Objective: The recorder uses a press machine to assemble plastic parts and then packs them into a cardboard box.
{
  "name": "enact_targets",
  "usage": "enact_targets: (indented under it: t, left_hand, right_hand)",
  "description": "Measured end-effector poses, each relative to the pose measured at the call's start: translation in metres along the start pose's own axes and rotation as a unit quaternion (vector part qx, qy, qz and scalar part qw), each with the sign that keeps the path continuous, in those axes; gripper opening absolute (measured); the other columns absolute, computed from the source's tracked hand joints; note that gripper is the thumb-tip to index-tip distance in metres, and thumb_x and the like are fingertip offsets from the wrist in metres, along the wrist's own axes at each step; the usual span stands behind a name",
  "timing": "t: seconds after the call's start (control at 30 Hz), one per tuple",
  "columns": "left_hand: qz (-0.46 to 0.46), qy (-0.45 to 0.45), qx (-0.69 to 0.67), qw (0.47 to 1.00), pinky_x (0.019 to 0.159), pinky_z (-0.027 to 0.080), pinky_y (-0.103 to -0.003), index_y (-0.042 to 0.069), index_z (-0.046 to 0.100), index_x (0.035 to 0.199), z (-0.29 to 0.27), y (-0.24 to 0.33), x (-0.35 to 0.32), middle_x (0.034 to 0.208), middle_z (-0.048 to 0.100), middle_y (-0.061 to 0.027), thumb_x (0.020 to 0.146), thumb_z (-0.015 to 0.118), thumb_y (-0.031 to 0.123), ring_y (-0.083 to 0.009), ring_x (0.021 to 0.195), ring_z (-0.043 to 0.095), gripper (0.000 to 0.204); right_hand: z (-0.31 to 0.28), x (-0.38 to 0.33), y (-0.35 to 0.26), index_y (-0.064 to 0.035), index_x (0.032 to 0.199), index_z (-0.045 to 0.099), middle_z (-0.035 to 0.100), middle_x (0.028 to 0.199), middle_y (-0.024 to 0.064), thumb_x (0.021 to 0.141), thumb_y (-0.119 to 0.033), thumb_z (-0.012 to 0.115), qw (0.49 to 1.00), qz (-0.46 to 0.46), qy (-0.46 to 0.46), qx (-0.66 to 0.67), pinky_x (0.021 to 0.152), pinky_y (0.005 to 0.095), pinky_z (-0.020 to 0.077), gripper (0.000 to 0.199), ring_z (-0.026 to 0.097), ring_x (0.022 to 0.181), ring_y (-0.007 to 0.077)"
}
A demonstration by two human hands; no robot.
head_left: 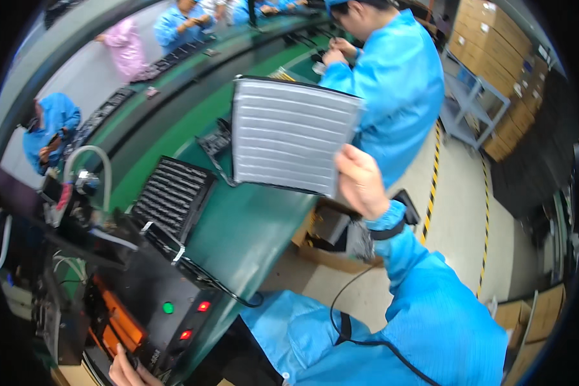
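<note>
My right hand (361,181) is closed on the right edge of a grey ribbed plastic tray (293,135), gripped between thumb and fingers. The tray is tilted up above the green bench (244,222), its ridges running across it and its rim dark. At the lower left, my left hand (130,371) is beside a black machine (164,280) with an orange part (119,318). Its fingers close around a small dark piece that I cannot make out. On the bench behind the machine lies a black slotted tray (174,193) with rows of parts.
A co-worker in blue (399,83) stands at the bench beyond the raised tray. Below the bench edge sits an open carton (334,244) with bagged things. A grey cart (473,109) and stacked cartons (489,38) stand far right. A cable (334,302) hangs near my right arm.
</note>
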State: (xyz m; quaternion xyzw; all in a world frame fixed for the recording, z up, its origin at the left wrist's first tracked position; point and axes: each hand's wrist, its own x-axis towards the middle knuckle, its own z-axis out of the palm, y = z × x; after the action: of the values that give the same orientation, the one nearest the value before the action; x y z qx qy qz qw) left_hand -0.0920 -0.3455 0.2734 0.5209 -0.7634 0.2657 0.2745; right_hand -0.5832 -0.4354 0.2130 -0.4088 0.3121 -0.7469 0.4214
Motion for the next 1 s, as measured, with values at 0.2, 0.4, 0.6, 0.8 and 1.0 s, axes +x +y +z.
enact_targets:
  t: [0.2, 0.4, 0.6, 0.8, 1.0]
  left_hand:
    - [-0.036, -0.03, -0.013, 0.999, 0.077, 0.051, -0.039, 0.001, 0.067, 0.12, -0.003, 0.022, 0.022, 0.104, 0.063, -0.0164, 0.095, 0.063, 0.008, -0.0317, 0.091, 0.061, 0.026]
    - [0.004, -0.035, 0.009, 0.999, 0.077, 0.053, -0.039, 0.003, 0.069, 0.117, 0.0, 0.01, 0.017, 0.105, 0.064, -0.0164, 0.091, 0.062, 0.0, -0.0324, 0.092, 0.062, 0.026]
    - [-0.065, -0.044, -0.023, 0.997, 0.086, 0.048, -0.041, -0.003, 0.062, 0.126, 0.001, -0.015, -0.016, 0.107, 0.06, -0.0174, 0.083, 0.056, -0.01, -0.0319, 0.095, 0.059, 0.044]
    - [0.034, 0.011, 0.01, 0.999, 0.076, 0.05, -0.038, -0.004, 0.07, 0.113, 0.009, -0.002, 0.011, 0.089, 0.062, -0.013, 0.067, 0.06, -0.02, -0.0287, 0.081, 0.059, 0.049]
    - [0.082, 0.031, -0.006, 0.996, 0.066, 0.047, -0.036, -0.003, 0.07, 0.109, -0.002, -0.001, 0.006, 0.088, 0.06, -0.0082, 0.063, 0.067, -0.01, -0.0235, 0.073, 0.055, 0.047]
  right_hand:
    - [-0.179, -0.179, -0.004, 0.0008, 0.114, 0.062, 0.067, 0.114, 0.0129, 0.098, -0.015, 0.056, 0.92, 0.143, 0.139, -0.338, 0.093, 0.0386, 0.0476, 0.024, 0.061, 0.11, 0.0263]
    - [-0.23, -0.224, 0.099, -0.0015, 0.102, 0.064, 0.064, 0.097, 0.0195, 0.088, -0.016, 0.065, 0.678, 0.14, 0.066, -0.719, 0.084, 0.0437, 0.049, 0.02, 0.061, 0.096, 0.0366]
    - [-0.224, -0.19, 0.17, -0.0005, 0.121, 0.06, 0.059, 0.115, 0.0249, 0.082, -0.03, 0.074, 0.561, 0.286, 0.0, -0.776, 0.095, 0.0475, 0.0468, 0.051, 0.055, 0.112, 0.0404]
    - [-0.208, -0.204, 0.175, -0.0024, 0.099, 0.069, 0.064, 0.1, 0.0211, 0.083, -0.02, 0.07, 0.689, 0.176, -0.099, -0.696, 0.086, 0.0473, 0.0495, 0.024, 0.06, 0.097, 0.0407]
    - [-0.124, -0.209, 0.163, 0.0022, 0.099, 0.07, 0.07, 0.092, 0.0216, 0.084, -0.018, 0.07, 0.745, 0.279, -0.164, -0.583, 0.077, 0.0398, 0.0547, 0.025, 0.07, 0.085, 0.034]
